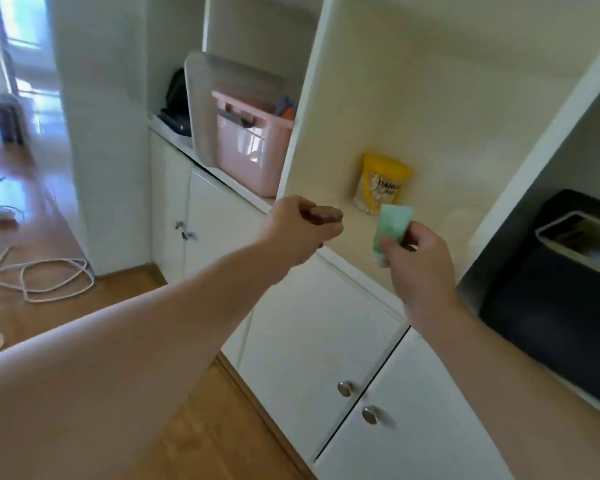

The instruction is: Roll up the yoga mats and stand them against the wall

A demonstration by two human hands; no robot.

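No yoga mat was in sight. The left grip (pixel 300 226) was curled around a small brown object (pixel 325 215) at the shelf's (pixel 329 252) front edge. The right grip (pixel 418 258) pinched a pale green tube (pixel 394 226), upright and slightly tilted, just before a yellow-lidded tub (pixel 381 183). A pink bin (pixel 250 150) sat in the left compartment.

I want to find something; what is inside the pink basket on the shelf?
Over the rim of the pink basket, only a purple thing and an orange thing show at the right. The walls hide everything deeper.
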